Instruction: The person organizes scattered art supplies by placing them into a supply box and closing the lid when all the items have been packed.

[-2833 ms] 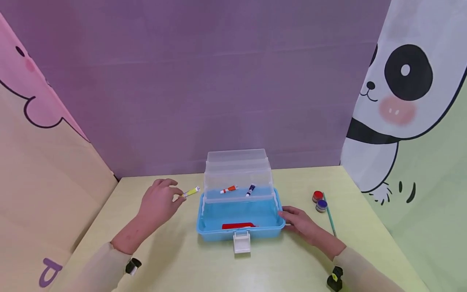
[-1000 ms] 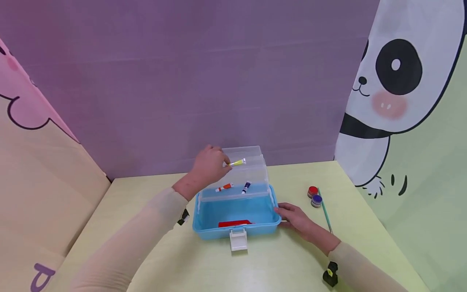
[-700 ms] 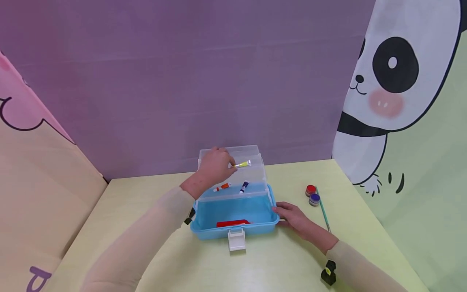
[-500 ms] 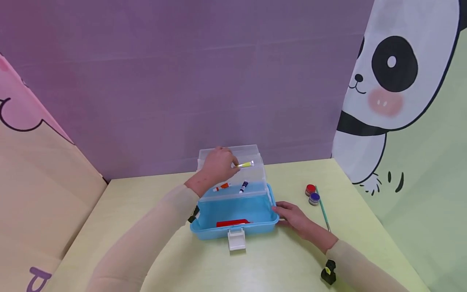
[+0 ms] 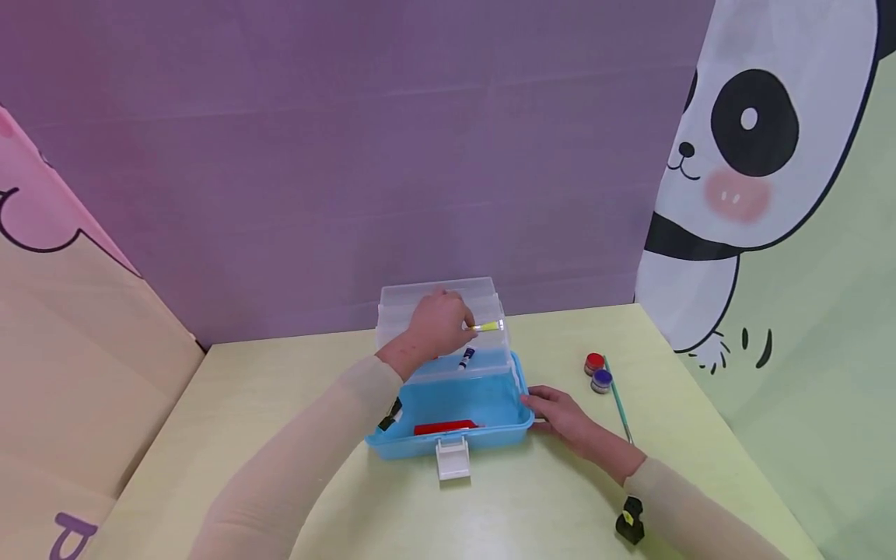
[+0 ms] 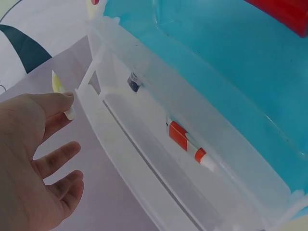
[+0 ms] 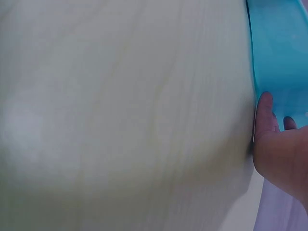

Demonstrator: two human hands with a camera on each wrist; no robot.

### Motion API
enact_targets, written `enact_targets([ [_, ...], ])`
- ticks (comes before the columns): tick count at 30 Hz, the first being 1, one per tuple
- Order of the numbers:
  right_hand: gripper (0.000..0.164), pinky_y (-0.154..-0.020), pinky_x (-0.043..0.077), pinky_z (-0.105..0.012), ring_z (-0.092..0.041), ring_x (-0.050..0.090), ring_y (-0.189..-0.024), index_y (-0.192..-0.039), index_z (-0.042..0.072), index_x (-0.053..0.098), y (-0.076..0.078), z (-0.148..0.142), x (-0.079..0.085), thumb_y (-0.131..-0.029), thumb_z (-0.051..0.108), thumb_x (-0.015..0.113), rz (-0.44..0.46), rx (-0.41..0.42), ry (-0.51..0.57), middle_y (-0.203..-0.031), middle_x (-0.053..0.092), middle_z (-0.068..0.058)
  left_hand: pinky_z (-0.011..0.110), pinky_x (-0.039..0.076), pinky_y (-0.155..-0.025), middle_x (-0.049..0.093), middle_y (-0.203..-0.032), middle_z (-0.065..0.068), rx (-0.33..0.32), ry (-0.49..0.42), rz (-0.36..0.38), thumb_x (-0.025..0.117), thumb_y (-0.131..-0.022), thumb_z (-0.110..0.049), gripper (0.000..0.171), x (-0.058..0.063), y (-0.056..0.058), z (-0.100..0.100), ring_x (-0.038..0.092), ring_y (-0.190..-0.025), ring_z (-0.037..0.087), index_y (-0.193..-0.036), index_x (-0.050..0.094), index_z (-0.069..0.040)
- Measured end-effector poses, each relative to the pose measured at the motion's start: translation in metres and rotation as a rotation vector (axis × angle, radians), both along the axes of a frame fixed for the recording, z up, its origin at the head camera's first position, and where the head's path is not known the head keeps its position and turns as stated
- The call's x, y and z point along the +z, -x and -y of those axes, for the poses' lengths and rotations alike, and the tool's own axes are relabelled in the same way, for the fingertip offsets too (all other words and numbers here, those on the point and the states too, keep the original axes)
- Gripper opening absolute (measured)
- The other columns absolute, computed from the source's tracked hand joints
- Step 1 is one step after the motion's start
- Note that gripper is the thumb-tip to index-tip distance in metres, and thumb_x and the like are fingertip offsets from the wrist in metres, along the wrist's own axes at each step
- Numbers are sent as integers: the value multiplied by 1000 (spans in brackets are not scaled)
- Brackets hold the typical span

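My left hand pinches a small yellow paint tube between thumb and index finger, above the translucent upper part of a blue storage box. The other fingers are loosely bent in the left wrist view. A dark blue paint tube and an orange paint tube lie in the translucent section; my left hand mostly hides the orange one in the head view. My right hand holds the box at its right side, thumb at the rim. A red elongated object lies inside the box.
To the right on the table stand a red-lidded jar and a purple-lidded jar, with a thin green brush beside them. A white latch hangs from the box's front. A purple backdrop rises behind.
My left hand has carried the yellow paint tube from left of the box to above its translucent section, lately moving a little rightward and down. My right hand has stayed at the box's side.
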State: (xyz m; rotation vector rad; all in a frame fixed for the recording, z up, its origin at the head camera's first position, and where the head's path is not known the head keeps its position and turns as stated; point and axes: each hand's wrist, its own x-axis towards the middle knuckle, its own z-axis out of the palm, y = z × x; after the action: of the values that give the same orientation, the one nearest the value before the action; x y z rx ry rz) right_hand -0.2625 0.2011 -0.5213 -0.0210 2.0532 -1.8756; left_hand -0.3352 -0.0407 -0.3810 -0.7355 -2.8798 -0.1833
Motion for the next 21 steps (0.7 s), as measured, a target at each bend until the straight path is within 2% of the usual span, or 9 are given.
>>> enact_targets([
  [8, 62, -88, 52, -42, -32, 60, -110, -136, -5, 47, -1, 2, -1, -94, 36, 64, -1, -13, 4, -130, 55, -21, 34, 45, -88, 63, -105, -4, 10, 7, 29, 71, -88, -36, 21, -3, -1, -2, 47, -99, 15, -101, 78, -22],
  [15, 61, -88, 52, -41, -30, 60, -108, -135, -4, 49, -2, 3, 1, -93, 37, 65, -2, -30, 2, -128, 57, -19, 37, 43, -90, 63, -103, -4, 11, 5, 50, 74, -86, -35, 20, -7, -1, -1, 47, -99, 16, -100, 79, -21],
  [21, 59, -88, 53, -41, -30, 61, -106, -134, -5, 49, -4, 3, 2, -94, 35, 64, -5, -30, 5, -127, 57, -20, 37, 44, -89, 63, -103, -4, 18, 2, 49, 75, -85, -36, 21, -10, -1, -1, 47, -98, 16, -99, 79, -21],
])
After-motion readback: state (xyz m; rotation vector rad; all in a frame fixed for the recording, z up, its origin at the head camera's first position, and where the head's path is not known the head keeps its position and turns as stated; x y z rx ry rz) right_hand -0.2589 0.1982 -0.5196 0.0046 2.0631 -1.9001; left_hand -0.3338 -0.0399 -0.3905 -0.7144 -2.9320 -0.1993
